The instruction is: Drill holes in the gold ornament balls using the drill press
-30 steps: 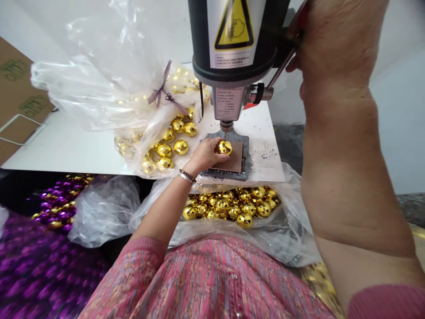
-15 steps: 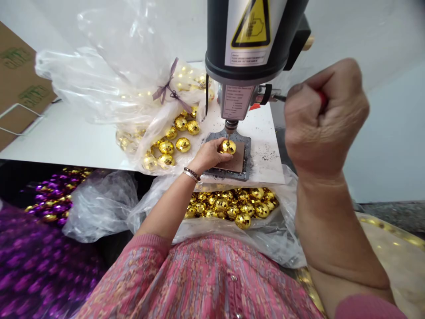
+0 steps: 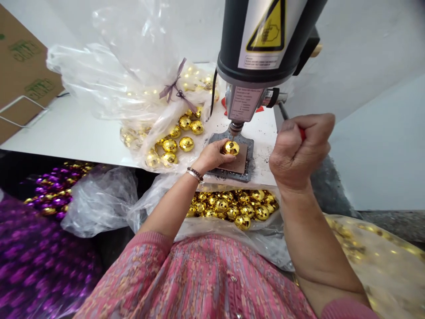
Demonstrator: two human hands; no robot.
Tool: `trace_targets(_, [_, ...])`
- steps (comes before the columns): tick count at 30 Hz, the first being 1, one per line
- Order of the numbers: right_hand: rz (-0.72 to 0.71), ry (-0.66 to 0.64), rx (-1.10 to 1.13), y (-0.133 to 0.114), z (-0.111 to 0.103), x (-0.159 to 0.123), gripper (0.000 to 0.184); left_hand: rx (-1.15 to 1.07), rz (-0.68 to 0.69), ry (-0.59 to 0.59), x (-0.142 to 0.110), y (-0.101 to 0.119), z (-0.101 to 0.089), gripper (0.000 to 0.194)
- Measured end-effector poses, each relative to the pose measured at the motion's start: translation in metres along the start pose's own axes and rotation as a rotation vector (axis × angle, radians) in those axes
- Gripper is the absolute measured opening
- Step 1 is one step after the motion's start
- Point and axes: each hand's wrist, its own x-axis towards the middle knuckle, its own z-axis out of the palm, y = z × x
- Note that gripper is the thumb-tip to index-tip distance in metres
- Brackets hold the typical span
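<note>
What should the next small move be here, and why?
Probably ease the red-handled lever down with the right hand: the left hand steadies the gold mirrored ball on the brown pad, its top right under the drill bit.

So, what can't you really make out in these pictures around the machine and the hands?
All from the head view:
The tool in the right hand: the fist hides most of its red handle.
The gold mirror ball: the left hand hides its underside.
The drill bit: too thin to tell whether its tip touches the ball.
The bench drill: the picture's top edge cuts it off.
</note>
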Motion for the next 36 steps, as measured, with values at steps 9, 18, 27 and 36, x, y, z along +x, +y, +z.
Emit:
trace_targets(9, [-0.116, 0.121, 0.097, 0.01, 0.016, -0.022, 0.029, -0.044, 0.026, 0.026, 0.001, -0.008, 0.005, 0.041])
trace_targets(18, [0.134, 0.074, 0.146, -0.002, 0.019, 0.066, 0.033, -0.091, 0.005, 0.057, -0.014, -0.001, 0.0, 0.047])
trace_targets(27, [0.1, 0.029, 0.266, 0.003, 0.019, 0.077, 0.029, 0.02, -0.006, -0.013, -0.071, -0.022, -0.051, 0.051])
trace_targets(36, [0.2, 0.021, 0.222, -0.013, 0.013, 0.074, 0.026, 0.482, -0.322, 0.399, -0.029, -0.048, -0.087, 0.039])
